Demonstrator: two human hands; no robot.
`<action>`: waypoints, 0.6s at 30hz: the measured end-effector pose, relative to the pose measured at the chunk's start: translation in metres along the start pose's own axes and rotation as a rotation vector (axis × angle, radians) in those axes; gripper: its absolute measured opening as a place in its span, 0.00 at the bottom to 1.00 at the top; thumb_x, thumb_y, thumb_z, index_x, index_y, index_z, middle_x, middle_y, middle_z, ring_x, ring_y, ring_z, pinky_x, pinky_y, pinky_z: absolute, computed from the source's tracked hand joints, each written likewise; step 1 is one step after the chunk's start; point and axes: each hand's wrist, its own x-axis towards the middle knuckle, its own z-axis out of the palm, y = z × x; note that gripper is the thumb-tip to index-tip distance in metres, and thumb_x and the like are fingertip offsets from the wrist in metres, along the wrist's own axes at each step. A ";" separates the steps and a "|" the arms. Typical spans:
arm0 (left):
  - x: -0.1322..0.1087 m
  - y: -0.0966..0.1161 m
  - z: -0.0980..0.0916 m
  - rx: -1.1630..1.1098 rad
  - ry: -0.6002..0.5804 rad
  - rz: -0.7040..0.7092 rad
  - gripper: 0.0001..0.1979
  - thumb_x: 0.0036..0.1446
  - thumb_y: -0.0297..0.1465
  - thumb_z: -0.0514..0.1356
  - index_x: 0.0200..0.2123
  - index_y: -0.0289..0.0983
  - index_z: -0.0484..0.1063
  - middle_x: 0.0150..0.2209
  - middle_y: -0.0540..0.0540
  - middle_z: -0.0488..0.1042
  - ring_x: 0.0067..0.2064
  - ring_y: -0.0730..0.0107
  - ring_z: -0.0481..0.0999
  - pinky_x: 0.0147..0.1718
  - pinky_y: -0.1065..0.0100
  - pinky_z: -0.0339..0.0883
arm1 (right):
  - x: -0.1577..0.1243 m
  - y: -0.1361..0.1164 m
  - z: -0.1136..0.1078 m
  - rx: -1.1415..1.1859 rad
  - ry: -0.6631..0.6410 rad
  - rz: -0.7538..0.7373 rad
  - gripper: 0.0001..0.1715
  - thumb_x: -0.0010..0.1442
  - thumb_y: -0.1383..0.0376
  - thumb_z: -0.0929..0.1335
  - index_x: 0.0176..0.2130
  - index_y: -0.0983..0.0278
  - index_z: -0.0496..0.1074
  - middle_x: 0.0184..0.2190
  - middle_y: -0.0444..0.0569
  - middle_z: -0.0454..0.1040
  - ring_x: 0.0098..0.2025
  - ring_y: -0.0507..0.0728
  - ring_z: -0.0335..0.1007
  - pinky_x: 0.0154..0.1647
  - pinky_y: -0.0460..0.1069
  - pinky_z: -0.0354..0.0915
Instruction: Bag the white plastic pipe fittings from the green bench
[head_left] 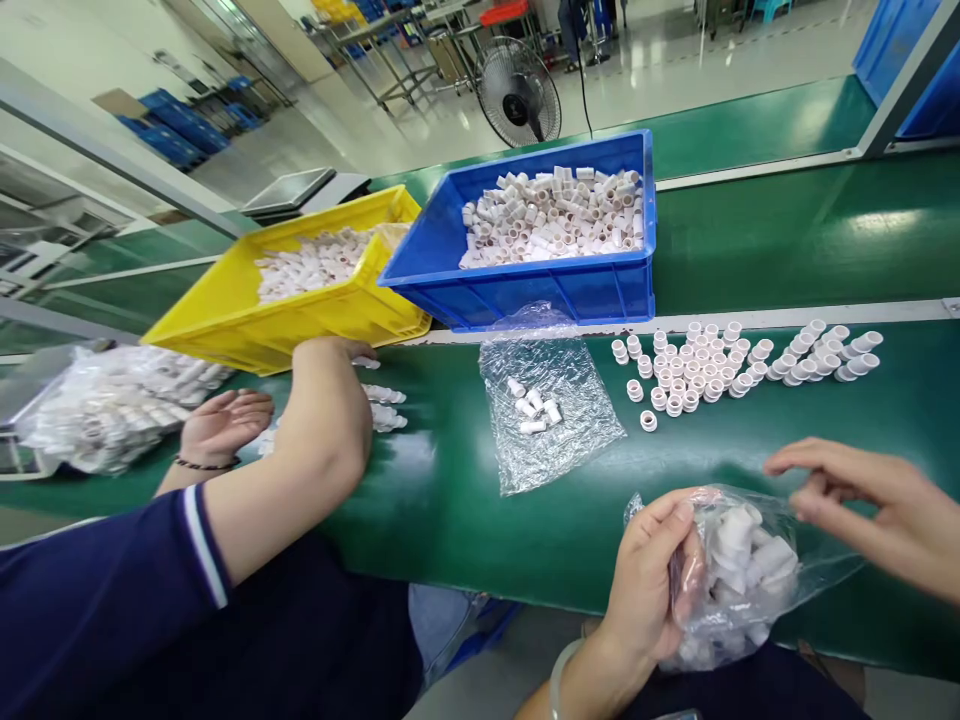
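Note:
My left hand (656, 580) is closed around a clear plastic bag (694, 640) at the lower right. White plastic pipe fittings (750, 555) fill much of this bag. Close to the bag's right side is my right hand (870, 500), its index finger stretched out and its thumb apart from it. Beyond my hands, many short white ring-like fittings (697, 370) stand grouped on the green work surface (442, 500). Longer white tubes (859, 355) stand at that group's right. Left of it, a flat clear bag (510, 460) lies with several small white fittings (534, 405) on it.
A blue bin (525, 290) and a yellow bin (285, 325) hold piles of white fittings. At left, a co-worker's forearm (300, 480) and hand (225, 430) reach over rows of fittings (386, 405). Filled bags (112, 405) lie farther left. A fan (517, 95) stands behind.

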 end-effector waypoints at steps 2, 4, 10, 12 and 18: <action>-0.002 0.000 -0.001 -0.007 0.002 0.005 0.21 0.53 0.40 0.67 0.42 0.28 0.76 0.12 0.53 0.60 0.11 0.83 0.50 0.13 0.77 0.42 | 0.025 0.017 -0.008 -0.197 0.225 0.056 0.20 0.66 0.47 0.64 0.48 0.56 0.72 0.38 0.46 0.74 0.34 0.55 0.71 0.33 0.49 0.68; -0.003 -0.001 -0.002 -0.016 -0.010 -0.001 0.20 0.53 0.40 0.67 0.40 0.28 0.76 0.12 0.53 0.60 0.11 0.83 0.50 0.12 0.77 0.42 | 0.051 0.039 -0.018 -0.479 0.383 0.144 0.24 0.66 0.46 0.61 0.52 0.57 0.69 0.46 0.49 0.73 0.39 0.60 0.72 0.37 0.55 0.68; -0.004 -0.002 -0.005 -0.036 -0.015 0.008 0.20 0.52 0.40 0.68 0.40 0.28 0.76 0.11 0.53 0.59 0.10 0.83 0.50 0.11 0.77 0.41 | 0.087 0.075 -0.021 -0.829 0.231 0.256 0.33 0.69 0.45 0.51 0.61 0.60 0.62 0.56 0.59 0.66 0.43 0.75 0.70 0.34 0.66 0.66; -0.004 -0.001 -0.005 -0.042 -0.015 0.005 0.19 0.52 0.39 0.67 0.40 0.28 0.76 0.11 0.53 0.59 0.10 0.82 0.50 0.11 0.77 0.42 | 0.087 0.079 -0.017 -0.812 0.229 0.248 0.33 0.69 0.47 0.50 0.58 0.62 0.64 0.53 0.60 0.69 0.43 0.75 0.70 0.34 0.66 0.66; -0.003 0.001 -0.005 -0.053 -0.008 -0.005 0.20 0.51 0.40 0.68 0.39 0.28 0.77 0.11 0.53 0.60 0.10 0.83 0.51 0.11 0.78 0.43 | 0.058 0.065 -0.022 -0.618 0.388 0.277 0.25 0.67 0.46 0.58 0.54 0.56 0.67 0.45 0.48 0.75 0.41 0.65 0.73 0.35 0.56 0.68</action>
